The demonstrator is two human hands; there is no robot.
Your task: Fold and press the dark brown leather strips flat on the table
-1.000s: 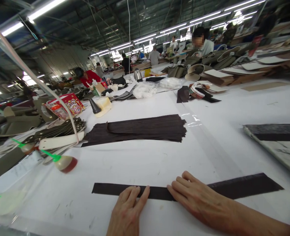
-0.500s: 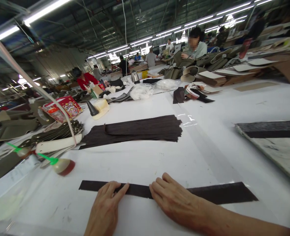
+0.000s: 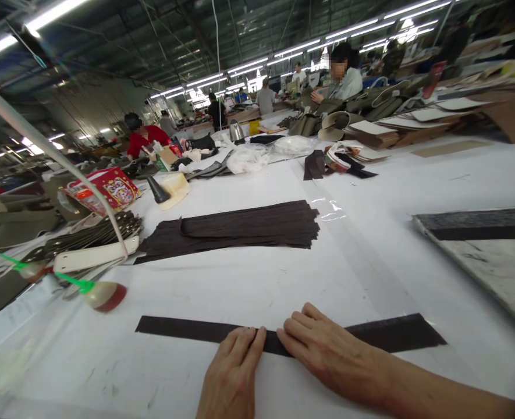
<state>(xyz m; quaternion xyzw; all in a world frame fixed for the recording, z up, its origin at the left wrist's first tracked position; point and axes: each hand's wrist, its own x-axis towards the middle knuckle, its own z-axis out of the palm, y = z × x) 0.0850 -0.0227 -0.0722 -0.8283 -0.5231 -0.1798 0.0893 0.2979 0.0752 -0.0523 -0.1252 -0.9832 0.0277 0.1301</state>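
Note:
A long dark brown strip [image 3: 183, 327] lies across the white table in front of me. My left hand [image 3: 234, 369] has its fingers closed at the strip's near edge, just left of its middle. My right hand [image 3: 322, 346] grips the strip right beside it, fingers curled and thumb side hidden. A small gap separates the two hands. The strip looks narrower to the left of my hands and wider toward its right end. Farther back lies a pile of similar dark brown strips [image 3: 235, 227].
A squeeze bottle with a green nozzle [image 3: 106, 295] lies at the left, near a pale strap [image 3: 95, 256]. A grey-and-black board [image 3: 488, 250] sits at the right. Plastic bags [image 3: 248, 158] and card pieces [image 3: 375, 135] are farther back, where several people work.
My left hand has slid right along the strip, closer to my right hand. My right hand has moved slightly right. The whole view has shifted a little.

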